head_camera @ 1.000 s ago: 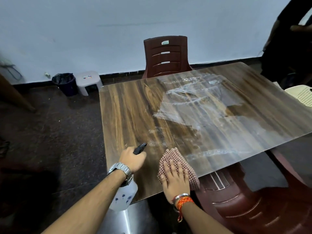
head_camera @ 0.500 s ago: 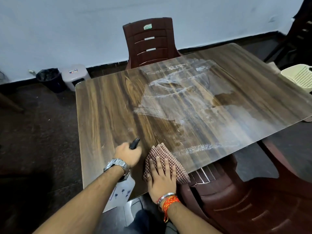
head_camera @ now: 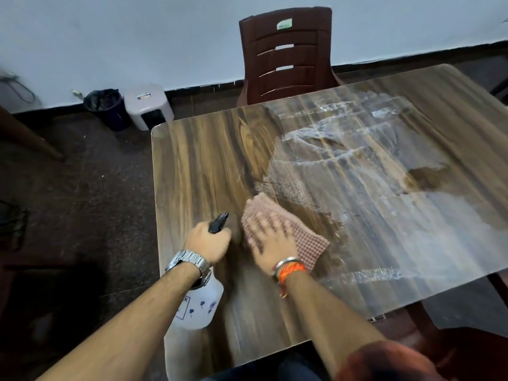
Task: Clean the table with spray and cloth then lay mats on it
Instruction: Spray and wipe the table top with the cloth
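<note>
Waffle-weave cloth (head_camera: 288, 232) on glossy woodgrain table (head_camera: 198, 171)

A checked pink cloth (head_camera: 313, 243) lies flat on the wet-streaked, wood-grain surface (head_camera: 209, 166). The white spray bottle (head_camera: 200, 306), black-nozzled, stands upright near its left edge.

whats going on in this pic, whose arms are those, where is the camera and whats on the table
There is no machine here. A person wears one camera on the head, and it looks down at their own two arms. This single view shows a wooden table. The left hand grips a white spray bottle by its black trigger head. The right hand, blurred, presses flat on a checked cloth that lies on the table. White wet streaks cover the table's right part. No mats are in view. Behind the table stand a brown chair, a bin and a stool.
</note>
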`<state>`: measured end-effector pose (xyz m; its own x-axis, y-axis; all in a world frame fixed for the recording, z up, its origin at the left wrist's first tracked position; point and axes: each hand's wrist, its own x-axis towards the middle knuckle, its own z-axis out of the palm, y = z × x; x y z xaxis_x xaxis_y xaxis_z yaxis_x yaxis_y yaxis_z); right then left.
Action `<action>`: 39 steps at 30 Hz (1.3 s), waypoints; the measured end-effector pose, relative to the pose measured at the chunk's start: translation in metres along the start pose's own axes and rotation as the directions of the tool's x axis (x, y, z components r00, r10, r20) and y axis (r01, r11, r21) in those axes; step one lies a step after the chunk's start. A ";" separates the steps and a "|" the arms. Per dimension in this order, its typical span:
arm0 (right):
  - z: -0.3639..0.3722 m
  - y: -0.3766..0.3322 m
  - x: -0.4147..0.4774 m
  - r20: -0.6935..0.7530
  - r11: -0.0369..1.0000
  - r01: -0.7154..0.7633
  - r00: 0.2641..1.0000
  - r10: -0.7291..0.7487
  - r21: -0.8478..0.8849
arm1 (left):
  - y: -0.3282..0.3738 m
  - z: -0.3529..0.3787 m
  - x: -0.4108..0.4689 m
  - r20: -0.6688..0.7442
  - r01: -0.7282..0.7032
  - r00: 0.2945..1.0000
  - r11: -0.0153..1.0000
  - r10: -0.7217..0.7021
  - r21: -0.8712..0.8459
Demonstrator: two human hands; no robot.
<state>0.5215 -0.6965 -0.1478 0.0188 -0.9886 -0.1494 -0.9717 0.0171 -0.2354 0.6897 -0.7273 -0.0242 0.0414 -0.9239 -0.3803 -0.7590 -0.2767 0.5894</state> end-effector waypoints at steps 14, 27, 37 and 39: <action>-0.019 0.016 0.067 0.063 0.977 0.213 0.975 -0.211 -0.021 | 0.040 0.018 0.040 -0.051 0.043 0.998 0.998 -0.045 -0.040; -0.065 0.140 0.179 -0.065 0.880 -0.460 0.881 0.469 0.115 | 0.097 0.040 0.084 -0.089 0.058 0.994 0.996 -0.065 -0.070; -0.078 0.147 0.236 0.069 0.967 0.239 0.970 -0.234 -0.092 | 0.106 0.052 0.092 -0.100 0.066 0.993 0.998 -0.068 -0.025; -0.090 0.191 0.254 0.016 0.999 -0.011 1.000 0.012 -0.054 | 0.106 0.052 0.093 -0.107 0.071 0.992 0.997 -0.072 -0.010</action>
<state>0.3197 -0.9575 -0.1439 0.0108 -0.9858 -0.1677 -0.9831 0.0202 -0.1820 0.5793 -0.8293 -0.0342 0.1651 -0.9245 -0.3435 -0.7474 -0.3445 0.5681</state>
